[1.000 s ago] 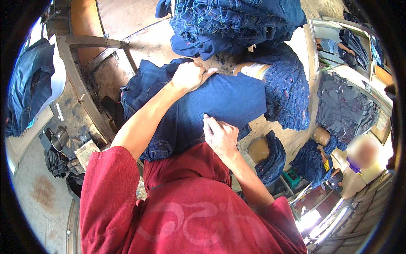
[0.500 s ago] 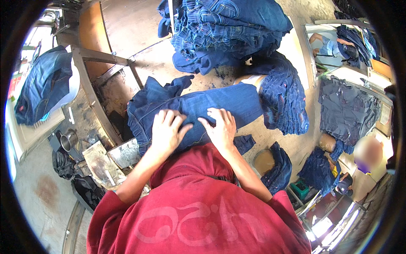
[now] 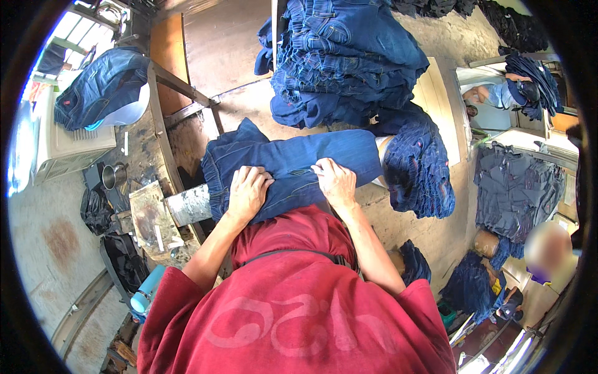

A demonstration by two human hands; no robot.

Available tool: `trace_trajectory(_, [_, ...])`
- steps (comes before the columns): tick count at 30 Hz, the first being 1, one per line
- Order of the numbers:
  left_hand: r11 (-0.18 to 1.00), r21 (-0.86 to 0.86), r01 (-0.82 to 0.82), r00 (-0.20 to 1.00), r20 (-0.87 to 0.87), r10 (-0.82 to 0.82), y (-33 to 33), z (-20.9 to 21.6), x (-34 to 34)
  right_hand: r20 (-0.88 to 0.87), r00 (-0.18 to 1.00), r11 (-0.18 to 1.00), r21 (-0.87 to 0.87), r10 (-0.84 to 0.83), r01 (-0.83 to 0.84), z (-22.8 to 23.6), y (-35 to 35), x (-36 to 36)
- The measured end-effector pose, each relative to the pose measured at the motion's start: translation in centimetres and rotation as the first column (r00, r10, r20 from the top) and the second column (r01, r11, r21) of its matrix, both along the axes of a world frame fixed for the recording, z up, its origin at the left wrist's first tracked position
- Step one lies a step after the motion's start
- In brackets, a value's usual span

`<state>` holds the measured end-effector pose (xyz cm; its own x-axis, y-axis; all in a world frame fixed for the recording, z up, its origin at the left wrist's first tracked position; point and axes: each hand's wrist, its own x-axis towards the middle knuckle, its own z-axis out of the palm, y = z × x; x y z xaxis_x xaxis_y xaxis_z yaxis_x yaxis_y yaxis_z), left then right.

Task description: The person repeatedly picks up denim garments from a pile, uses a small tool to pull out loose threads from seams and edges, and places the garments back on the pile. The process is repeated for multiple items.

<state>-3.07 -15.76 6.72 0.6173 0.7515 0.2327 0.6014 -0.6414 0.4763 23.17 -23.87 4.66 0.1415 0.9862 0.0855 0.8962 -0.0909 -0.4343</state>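
A pair of dark blue jeans (image 3: 293,153) with a gathered waistband is stretched sideways in front of me, over a pale cylinder (image 3: 189,206) whose end shows at the left. My left hand (image 3: 248,194) rests on the near side by the waistband end, its fingers curled together against the denim. Further right, my right hand (image 3: 337,182) pinches the cloth along a seam. Exactly how much fabric each hand holds is hidden beneath the fingers.
Beyond the jeans rises a tall stack of folded jeans (image 3: 349,56). More denim (image 3: 420,168) drapes at the right. A stained board (image 3: 154,214), a metal cup (image 3: 113,176) and a blue bottle (image 3: 147,288) are at the left. Other people sit at the far right.
My thumbs and fingers, spread over the denim before, have closed in on it. The raised folds near the waistband now lie flatter. The whole view has shifted somewhat.
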Motion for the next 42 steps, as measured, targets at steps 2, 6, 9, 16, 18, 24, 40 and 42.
trace_trajectory(2, [0.993, -0.044, -0.108, 0.993, -0.047, 0.105, -0.8, 1.3, 1.3, -0.352, 0.918, 0.982, -0.125, -0.18, 0.144, 0.6, 0.0, 0.1])
trace_trajectory(6, [0.856, -0.508, -0.094, 0.972, 0.14, 0.19, -2.7, 3.1, 5.7, -0.64, 0.724, 0.965, -0.206, -0.257, 0.16, 1.7, 0.1, 1.0])
trace_trajectory(9, [0.397, -0.908, -0.133, 0.945, 0.005, 0.327, -2.2, 3.1, 8.3, -0.675, 0.699, 0.971, -0.185, -0.237, 0.151, 2.3, 0.1, 1.3])
trace_trajectory(16, [-0.001, -0.994, -0.111, 0.748, -0.084, 0.659, -4.6, 4.4, 8.7, -0.63, 0.743, 0.972, -0.201, -0.225, 0.124, 3.0, -1.2, 1.0])
trace_trajectory(18, [0.002, -0.997, -0.074, 0.644, -0.046, 0.764, -6.0, 4.9, 8.8, -0.64, 0.742, 0.979, -0.158, -0.2, 0.127, 3.2, -1.7, 0.8])
trace_trajectory(24, [0.072, -0.996, -0.059, 0.803, -0.005, 0.596, -6.5, 3.5, 8.3, -0.661, 0.737, 0.99, -0.086, -0.139, 0.11, 3.7, -2.4, 0.8])
trace_trajectory(40, [0.142, -0.99, 0.016, 0.886, 0.08, 0.456, -5.0, 4.0, 7.5, -0.615, 0.787, 0.997, 0.024, -0.04, 0.069, 3.8, -2.5, 0.9])
trace_trajectory(42, [0.134, -0.991, 0.009, 0.886, 0.07, 0.459, -5.2, 3.9, 6.9, -0.596, 0.801, 0.997, 0.016, -0.052, 0.076, 3.9, -2.5, 0.9])
